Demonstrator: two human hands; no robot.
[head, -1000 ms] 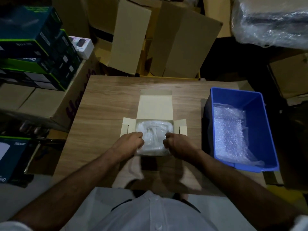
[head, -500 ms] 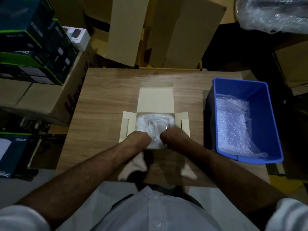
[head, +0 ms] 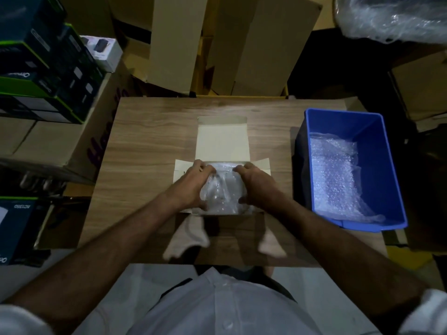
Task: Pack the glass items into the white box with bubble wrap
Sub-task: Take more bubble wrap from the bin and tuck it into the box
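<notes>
The white box (head: 222,141) lies open at the middle of the wooden table, its lid flap folded away from me and side flaps spread out. A bundle of bubble wrap (head: 221,189) with glass shapes faintly showing through sits inside it. My left hand (head: 193,187) clasps the bundle's left side, fingers curled over its far edge. Mirroring it, my right hand (head: 254,187) holds the right side. How many glass items lie under the wrap cannot be told.
A blue plastic bin (head: 387,146) with loose bubble wrap (head: 338,175) stands on the table's right. Stacked cartons and dark green boxes (head: 43,68) crowd the left. Flat cardboard (head: 242,44) leans behind the table. A wrapped bulk (head: 391,18) hangs at top right.
Both hands have slid from the near edge of the bundle up along its sides, fingers now over the far edge. The camera view has tilted slightly.
</notes>
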